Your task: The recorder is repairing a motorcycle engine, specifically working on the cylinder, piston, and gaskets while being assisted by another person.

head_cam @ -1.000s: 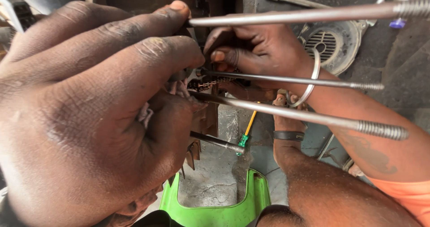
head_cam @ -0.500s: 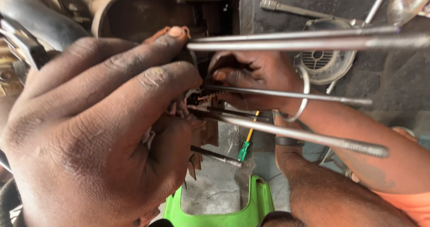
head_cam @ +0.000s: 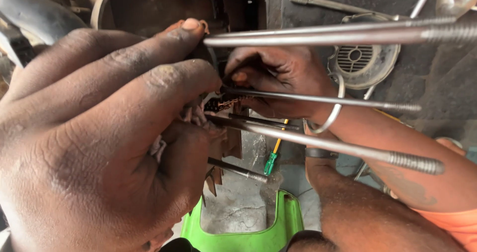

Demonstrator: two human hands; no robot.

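Steel rods everywhere, long threaded studs [head_cam: 323,141] fanning out to the right from a grimy metal part [head_cam: 226,103] at the centre. Left hand [head_cam: 94,147] fills the near view, fingers curled and pressed together around that part, fingertips against the top rod [head_cam: 338,33]. Right hand [head_cam: 278,78] reaches in from behind, fingers bunched on the same part beside a thin rod [head_cam: 318,99]; what exactly it pinches is hidden. Looks like a fitting or aligning step at the hub. Next move calls for steady support while the fingers work. Green stool [head_cam: 238,232] and a green-handled screwdriver [head_cam: 271,162] lie below on the floor
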